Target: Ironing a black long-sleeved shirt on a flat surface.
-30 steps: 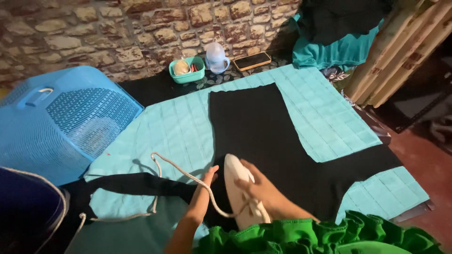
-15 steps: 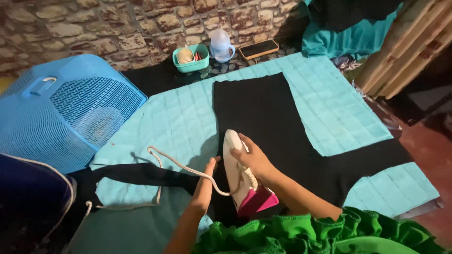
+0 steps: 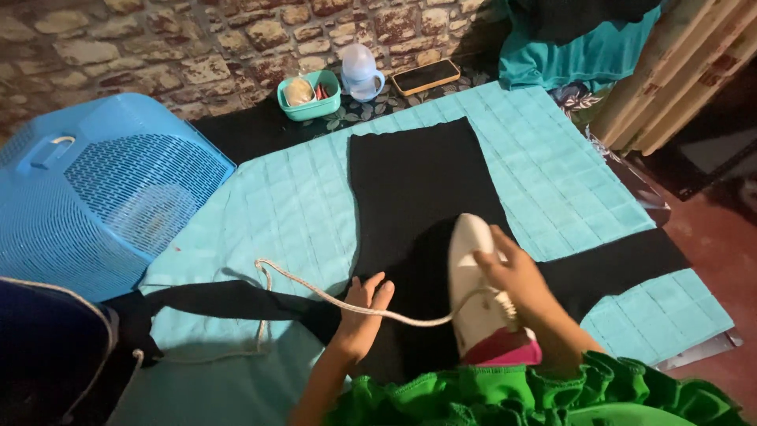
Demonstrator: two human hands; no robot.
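Observation:
A black garment (image 3: 418,177) lies flat on a turquoise quilted cloth (image 3: 300,205) spread on the floor. My right hand (image 3: 516,272) grips the handle of a white iron with a pink rear (image 3: 477,292), which rests on the black fabric right of centre. The iron's white braided cord (image 3: 347,304) runs left across the garment. My left hand (image 3: 364,308) is pressed flat on the black fabric beside the cord, fingers apart. Green ruffled fabric (image 3: 505,394) of my clothing fills the bottom edge.
A blue perforated laundry basket (image 3: 95,197) lies at the left. By the brick wall stand a small green tub (image 3: 309,95), a pale lidded cup (image 3: 361,72) and a phone (image 3: 426,76). Teal and black cloth (image 3: 583,39) is piled at the top right beside a curtain.
My right hand has slid the iron rightward across the black garment. My left hand shifted slightly right and spread flat on the fabric; the cord stretched out with the iron.

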